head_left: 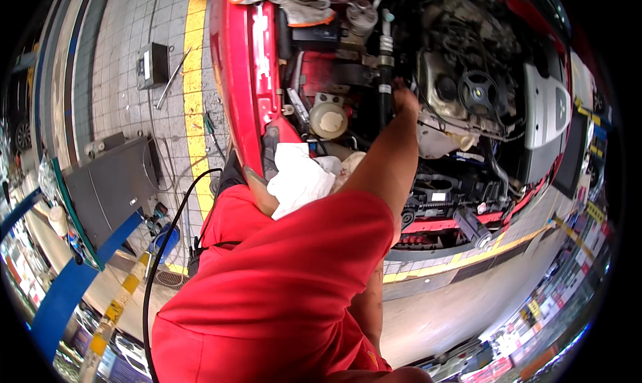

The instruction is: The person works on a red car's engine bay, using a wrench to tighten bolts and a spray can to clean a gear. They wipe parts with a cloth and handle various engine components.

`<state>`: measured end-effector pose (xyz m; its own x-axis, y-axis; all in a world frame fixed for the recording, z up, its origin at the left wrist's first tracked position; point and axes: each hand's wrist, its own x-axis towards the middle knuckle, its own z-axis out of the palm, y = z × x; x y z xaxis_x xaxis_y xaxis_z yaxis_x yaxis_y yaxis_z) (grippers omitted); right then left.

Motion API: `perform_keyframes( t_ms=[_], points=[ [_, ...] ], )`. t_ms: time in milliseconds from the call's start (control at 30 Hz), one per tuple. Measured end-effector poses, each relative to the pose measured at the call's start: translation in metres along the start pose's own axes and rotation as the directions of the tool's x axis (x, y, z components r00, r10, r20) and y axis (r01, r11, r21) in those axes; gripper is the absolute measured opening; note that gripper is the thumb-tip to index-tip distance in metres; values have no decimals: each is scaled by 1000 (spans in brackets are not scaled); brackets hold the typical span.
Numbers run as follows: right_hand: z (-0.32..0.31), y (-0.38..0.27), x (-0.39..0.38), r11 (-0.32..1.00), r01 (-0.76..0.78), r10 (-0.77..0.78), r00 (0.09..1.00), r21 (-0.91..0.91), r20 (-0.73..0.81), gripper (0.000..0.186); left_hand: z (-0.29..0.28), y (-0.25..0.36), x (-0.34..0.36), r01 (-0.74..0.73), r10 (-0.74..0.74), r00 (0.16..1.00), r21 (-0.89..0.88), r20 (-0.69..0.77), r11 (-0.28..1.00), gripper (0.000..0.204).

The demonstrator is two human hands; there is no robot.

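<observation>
The left hand (404,95) is deep in the middle of the engine bay (428,139), right beside a black hose (385,69) with silver bands. Its fingers are dark and partly hidden, so I cannot tell how far open it is, whether it touches the hose or whether it grips anything. The hose runs from the bay's far edge toward its centre, just left of the engine (438,55) and its toothed wheel (479,92).

The right forearm (368,309) rises at the lower right and passes behind the left arm; the right hand is out of sight, and its state cannot be told.

Near the bay's left edge is a pale round cap (331,121); a white cloth (299,181) is bunched at the near left corner. Gloves (304,7) with orange trim lie at the far left corner. A silver cover (547,105) stands along the right edge. On the floor (120,55), left of the car, are a black box (154,65) and a metal bar (172,80), near a yellow stripe (194,82).
</observation>
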<state>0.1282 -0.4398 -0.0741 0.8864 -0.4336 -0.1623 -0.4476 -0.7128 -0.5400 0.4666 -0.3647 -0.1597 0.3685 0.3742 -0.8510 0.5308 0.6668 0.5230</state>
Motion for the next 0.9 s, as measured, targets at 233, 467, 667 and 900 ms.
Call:
perform_keyframes(
  t_ms=[233,467,667,900],
  points=[
    [8,-30,12,995,-31,21,994,93,107,29,1,-10,49,-226,252,949,153,-188,962,48],
    [21,24,12,998,59,-58,997,-20,49,30,-10,21,-8,-85,91,996,191,-24,978,55],
    [20,6,11,984,123,-120,992,-127,27,31,-14,26,-26,-290,307,949,177,-76,940,38],
    [20,11,9,982,115,-114,993,-147,14,30,-11,35,-30,-296,306,950,132,-65,946,37]
  ],
)
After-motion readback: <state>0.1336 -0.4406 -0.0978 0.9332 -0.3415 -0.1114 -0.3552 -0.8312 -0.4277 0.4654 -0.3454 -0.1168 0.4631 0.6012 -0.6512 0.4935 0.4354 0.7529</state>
